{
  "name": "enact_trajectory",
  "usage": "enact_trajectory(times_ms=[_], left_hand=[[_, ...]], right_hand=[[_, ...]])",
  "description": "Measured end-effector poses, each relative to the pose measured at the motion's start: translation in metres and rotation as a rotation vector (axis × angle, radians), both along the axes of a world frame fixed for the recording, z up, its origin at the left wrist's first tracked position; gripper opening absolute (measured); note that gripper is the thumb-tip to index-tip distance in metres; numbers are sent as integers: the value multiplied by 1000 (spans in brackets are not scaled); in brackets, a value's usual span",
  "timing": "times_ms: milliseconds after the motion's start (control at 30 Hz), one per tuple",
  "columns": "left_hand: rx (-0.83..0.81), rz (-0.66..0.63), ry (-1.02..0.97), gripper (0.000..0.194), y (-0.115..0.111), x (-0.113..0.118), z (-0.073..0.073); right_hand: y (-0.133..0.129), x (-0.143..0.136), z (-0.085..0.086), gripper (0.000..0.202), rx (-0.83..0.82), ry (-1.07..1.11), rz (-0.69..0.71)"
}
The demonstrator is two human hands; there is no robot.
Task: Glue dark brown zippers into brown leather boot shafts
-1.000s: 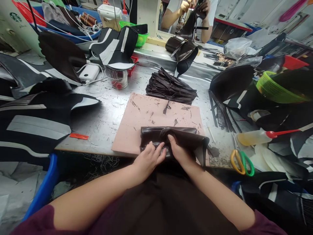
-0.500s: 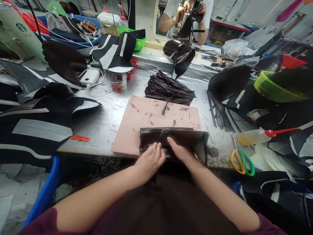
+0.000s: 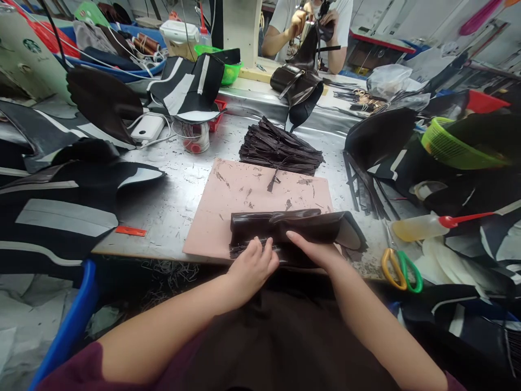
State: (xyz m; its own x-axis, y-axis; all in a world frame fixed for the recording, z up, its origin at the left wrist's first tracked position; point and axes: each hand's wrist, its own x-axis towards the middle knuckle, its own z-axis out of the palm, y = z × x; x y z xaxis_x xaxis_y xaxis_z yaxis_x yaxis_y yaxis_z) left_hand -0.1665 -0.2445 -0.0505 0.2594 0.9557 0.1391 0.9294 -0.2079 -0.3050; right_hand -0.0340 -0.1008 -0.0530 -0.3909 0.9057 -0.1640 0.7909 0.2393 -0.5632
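A glossy dark brown leather piece (image 3: 256, 224), folded over lengthwise, lies across the front of the pink board (image 3: 207, 217). My left hand (image 3: 254, 266) is closed on its near edge, fingers bent and fingertips pressed on the leather. My right hand (image 3: 315, 251) grips it further right, thumb on top and the other fingers hidden beneath. At the right end the leather flares, and a pale grey patch shows inside. Behind the board lies a bundle of dark leather strips (image 3: 280, 146), one tied strip end resting on the board.
Scissors (image 3: 401, 269) and a glue bottle (image 3: 419, 228) lie right of the board. Dark boot pieces (image 3: 65, 212) are stacked left, near an orange-red strip (image 3: 131, 231). A blue bin (image 3: 83, 304) stands below. Across the table, another person's hands (image 3: 301, 21) work at a sewing machine.
My right hand has slid a little to the right. The leather's right end has swung outward and up, showing more of the pale patch. My left hand stays almost in place.
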Motion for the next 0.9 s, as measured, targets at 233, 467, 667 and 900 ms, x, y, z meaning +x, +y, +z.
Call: enact_trajectory(times_ms=[233, 467, 667, 900], left_hand=[[26, -23, 56, 22, 8, 6, 0], [-102, 6, 17, 39, 19, 17, 13], [-59, -67, -47, 37, 34, 27, 4], [-36, -62, -48, 33, 38, 27, 4]], right_hand=[[2, -7, 25, 50, 88, -134, 72], [0, -12, 30, 41, 125, -151, 235], [3, -5, 33, 35, 5, -63, 249], [41, 21, 43, 39, -113, 192, 264]])
